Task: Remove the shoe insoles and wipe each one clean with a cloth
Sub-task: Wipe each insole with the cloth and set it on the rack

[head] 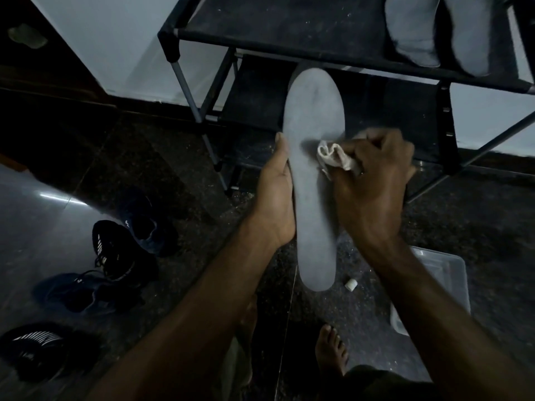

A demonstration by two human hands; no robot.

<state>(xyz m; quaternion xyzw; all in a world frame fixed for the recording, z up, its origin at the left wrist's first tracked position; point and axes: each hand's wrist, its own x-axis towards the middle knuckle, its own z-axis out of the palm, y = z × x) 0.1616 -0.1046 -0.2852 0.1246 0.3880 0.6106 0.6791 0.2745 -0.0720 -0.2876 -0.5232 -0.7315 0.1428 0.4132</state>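
A bare foot [331, 350] stood on the dark speckled floor [179, 157] at the bottom of the view, nearest the camera, with both forearms reaching out above it. Left of them lay dark shoes: a striped one [31, 347] closest, a plain dark one [86, 290] beyond it, then another striped shoe [115, 250] and a fourth [144, 224]. To the right, partly hidden by the right forearm, sat a clear plastic container [451, 273], and a small white cap-like object [351, 284] lay on the floor just beside it.

The left hand [275, 198] held a grey insole [314, 169] along its left edge, thumb against the rim and fingers hidden behind. The insole stood lengthwise in the air, heel toward the camera. The right hand [373, 180] was curled tightly round a bunched white cloth [335, 156], pressing it onto the middle of the insole.

Beyond stood a black shoe rack [289, 27]; two more grey insoles [440, 30] lay side by side on its upper shelf at the right.
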